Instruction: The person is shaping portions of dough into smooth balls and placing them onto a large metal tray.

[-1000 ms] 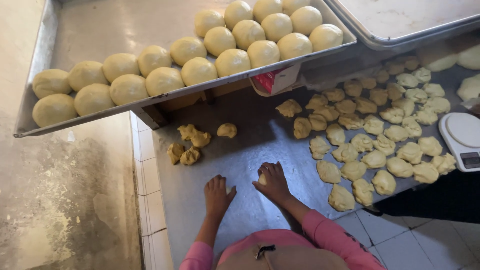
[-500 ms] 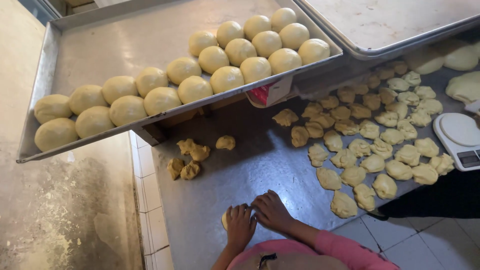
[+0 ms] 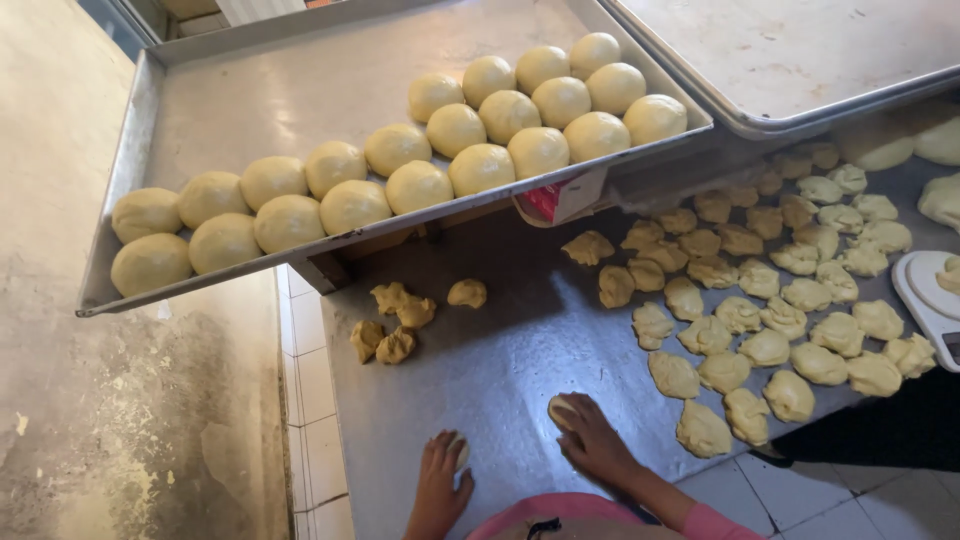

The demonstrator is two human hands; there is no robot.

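On tray [image 3: 250, 100], smooth dough balls [image 3: 455, 130]

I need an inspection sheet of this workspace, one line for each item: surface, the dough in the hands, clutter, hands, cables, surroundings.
Surface: metal table, dull, faint flour smears.
Job's things: one dough piece under the right hand, another dough piece under the left hand.
Clutter: rough dough portions at right; small dough cluster at left; white scale at the right edge.
Hands: left hand and right hand each cupped over dough on the table.
Cables: nothing seen.
Surroundings: tilted tray with smooth dough balls; second tray; tiled floor.
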